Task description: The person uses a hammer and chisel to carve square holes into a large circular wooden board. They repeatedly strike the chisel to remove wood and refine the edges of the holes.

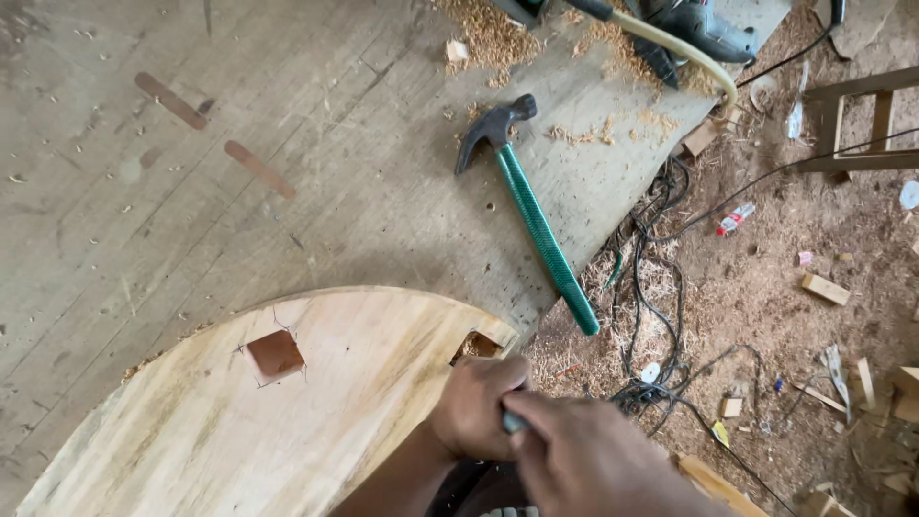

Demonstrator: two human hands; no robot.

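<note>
A round pale wooden board point(220, 421) lies on the grey workbench point(191, 191), with one square mortise hole point(275, 354) near its middle and a second notch point(481, 343) at its right edge. My left hand point(476, 407) is closed just below that notch. My right hand point(584, 460) is closed right beside it, and both grip a small tool point(514, 421) of which only a short teal-grey bit shows. A claw hammer point(536, 215) with a green handle lies on the bench above, apart from both hands.
Wood shavings point(493, 38), a power tool point(704, 29) and a hose point(680, 48) lie at the bench's far end. Right of the bench, the sawdust floor holds tangled black cables point(661, 287), wood offcuts point(825, 287) and a wooden stool frame point(862, 124).
</note>
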